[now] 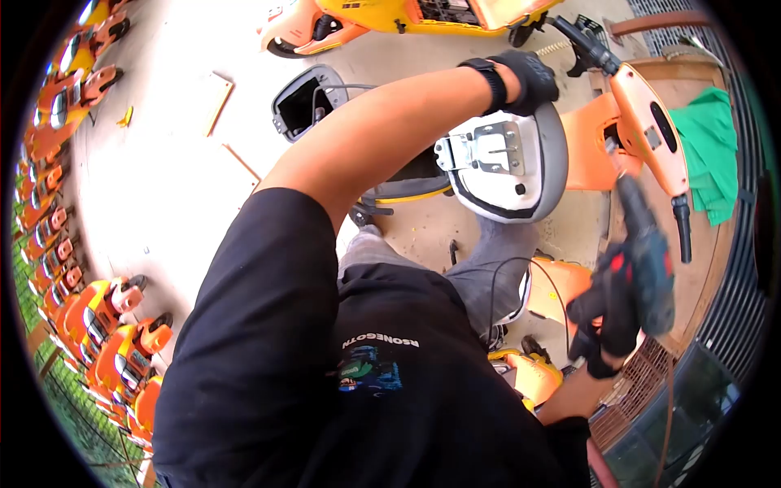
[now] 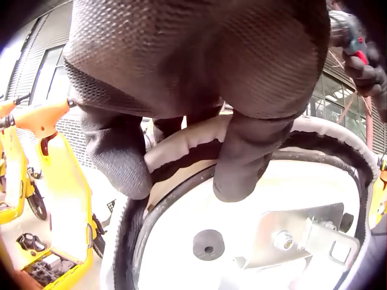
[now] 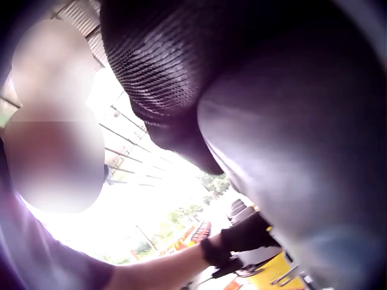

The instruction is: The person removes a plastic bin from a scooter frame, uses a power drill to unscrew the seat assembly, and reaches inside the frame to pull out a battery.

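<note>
In the head view, my black-gloved left hand (image 1: 533,81) grips the edge of a raised scooter seat (image 1: 553,154), its white underside showing with a metal hinge (image 1: 498,148). The left wrist view has the gloved left hand (image 2: 199,60) with fingertips bent over the seat's rim, above a round rubber stud (image 2: 208,244). My gloved right hand (image 1: 610,305) holds a dark power drill (image 1: 652,276), its front end beside the orange steering column; contact there cannot be told. In the right wrist view, the right glove (image 3: 163,66) is close up, its fingertips hidden.
An orange handlebar cover (image 1: 651,122) stands at the right, near a green cloth (image 1: 712,150). An open dark storage bin (image 1: 305,102) lies beyond the left forearm. Another yellow scooter (image 1: 382,16) is at the top; rows of orange scooters (image 1: 110,342) line the left.
</note>
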The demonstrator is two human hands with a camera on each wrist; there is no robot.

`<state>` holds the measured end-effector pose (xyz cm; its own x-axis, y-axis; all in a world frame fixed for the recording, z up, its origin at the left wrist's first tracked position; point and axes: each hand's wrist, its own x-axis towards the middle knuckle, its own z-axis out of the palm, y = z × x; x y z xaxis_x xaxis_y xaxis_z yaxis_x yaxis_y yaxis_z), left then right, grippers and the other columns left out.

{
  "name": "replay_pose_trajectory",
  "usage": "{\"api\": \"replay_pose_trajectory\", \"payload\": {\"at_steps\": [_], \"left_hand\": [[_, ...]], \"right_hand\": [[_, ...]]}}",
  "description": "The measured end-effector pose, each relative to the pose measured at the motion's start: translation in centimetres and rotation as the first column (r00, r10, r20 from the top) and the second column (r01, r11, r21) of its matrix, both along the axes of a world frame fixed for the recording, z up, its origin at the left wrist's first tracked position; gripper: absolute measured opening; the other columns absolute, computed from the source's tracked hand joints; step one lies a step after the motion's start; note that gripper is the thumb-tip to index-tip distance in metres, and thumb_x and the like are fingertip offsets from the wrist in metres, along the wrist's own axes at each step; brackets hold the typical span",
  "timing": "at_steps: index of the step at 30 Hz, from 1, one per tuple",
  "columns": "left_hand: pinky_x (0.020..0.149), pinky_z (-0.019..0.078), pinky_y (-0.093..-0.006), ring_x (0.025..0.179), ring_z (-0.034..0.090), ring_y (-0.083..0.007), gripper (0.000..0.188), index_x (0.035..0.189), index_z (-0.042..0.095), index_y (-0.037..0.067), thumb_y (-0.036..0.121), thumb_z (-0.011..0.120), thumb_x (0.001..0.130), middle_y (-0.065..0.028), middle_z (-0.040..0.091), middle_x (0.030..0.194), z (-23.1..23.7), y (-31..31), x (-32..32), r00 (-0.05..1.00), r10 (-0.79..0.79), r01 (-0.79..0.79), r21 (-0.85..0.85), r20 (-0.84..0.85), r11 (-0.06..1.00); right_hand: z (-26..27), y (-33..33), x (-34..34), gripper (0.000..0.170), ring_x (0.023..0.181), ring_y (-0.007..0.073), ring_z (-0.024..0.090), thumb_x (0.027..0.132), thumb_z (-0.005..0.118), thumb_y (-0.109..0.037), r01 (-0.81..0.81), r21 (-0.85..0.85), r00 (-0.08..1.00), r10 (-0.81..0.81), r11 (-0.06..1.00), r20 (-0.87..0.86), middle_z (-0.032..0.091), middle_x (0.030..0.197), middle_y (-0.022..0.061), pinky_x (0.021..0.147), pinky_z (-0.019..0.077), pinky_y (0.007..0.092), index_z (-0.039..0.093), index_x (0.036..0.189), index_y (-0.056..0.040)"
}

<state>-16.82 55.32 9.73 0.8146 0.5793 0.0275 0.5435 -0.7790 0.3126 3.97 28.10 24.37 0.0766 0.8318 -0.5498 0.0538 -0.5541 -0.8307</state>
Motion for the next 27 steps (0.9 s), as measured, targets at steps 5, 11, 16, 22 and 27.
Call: {"api": "replay_pose_trajectory", "payload": {"at_steps": [5,11,16,22,27], "left_hand": [[0.083,0.0483,-0.0408,0.096,0.057,-0.0319,0.044,0.113,0.061,0.026,0.02,0.065,0.069,-0.0041,0.062,0.105,-0.9,-1.6,-0.7,0.977,0.095,-0.101,0.021,0.192,0.995],[0.085,0.0471,-0.0454,0.104,0.05,-0.0327,0.053,0.12,0.056,0.026,0.021,0.069,0.069,-0.0034,0.058,0.112,-1.7,-3.3,-1.0,0.951,0.175,-0.16,-0.077,0.255,0.984],[0.089,0.0445,-0.0425,0.103,0.052,-0.0333,0.053,0.121,0.055,0.019,0.02,0.069,0.07,-0.0083,0.059,0.109,-4.6,-2.9,-1.1,0.835,0.233,-0.21,-0.102,0.498,0.972],[0.077,0.051,-0.0336,0.089,0.063,-0.0277,0.04,0.114,0.06,0.009,0.02,0.068,0.076,-0.0158,0.06,0.107,-8.3,-3.5,-8.5,0.546,0.595,-0.339,-0.494,0.59,0.801],[0.076,0.0492,-0.0433,0.087,0.061,-0.0343,0.022,0.096,0.065,0.012,0.019,0.055,0.078,-0.0184,0.064,0.092,-13.4,-9.1,-10.5,0.795,0.601,-0.505,-0.459,0.082,0.731]], "right_hand": [[-8.0,7.5,0.0,0.028,0.071,0.0068,0.05,0.085,0.067,-0.02,-0.068,0.4,0.83,-0.171,0.914,0.531,0.055,0.083,-0.0019,0.062,0.0405,0.0219,0.058,0.105,-0.0031],[-10.1,11.1,-4.3,0.041,0.085,0.0194,0.06,0.076,0.074,-0.029,-0.17,0.371,0.771,-0.111,0.913,0.627,0.064,0.096,0.0083,0.077,0.0465,0.0334,0.061,0.102,-0.0008],[-9.1,12.2,-5.4,0.048,0.083,0.0289,0.063,0.071,0.075,-0.037,-0.281,0.273,0.62,-0.043,0.92,0.783,0.066,0.089,0.0146,0.075,0.0475,0.0388,0.062,0.099,0.0003],[-9.9,12.4,-4.4,0.048,0.081,0.0287,0.063,0.07,0.077,-0.036,-0.294,0.326,0.671,-0.049,0.899,0.74,0.066,0.088,0.0147,0.074,0.0477,0.039,0.063,0.097,0.0008],[-9.7,12.7,-5.3,0.045,0.08,0.0282,0.062,0.069,0.078,-0.032,-0.279,0.424,0.713,-0.11,0.861,0.693,0.066,0.088,0.0144,0.074,0.0478,0.0381,0.062,0.096,0.0007]]}}
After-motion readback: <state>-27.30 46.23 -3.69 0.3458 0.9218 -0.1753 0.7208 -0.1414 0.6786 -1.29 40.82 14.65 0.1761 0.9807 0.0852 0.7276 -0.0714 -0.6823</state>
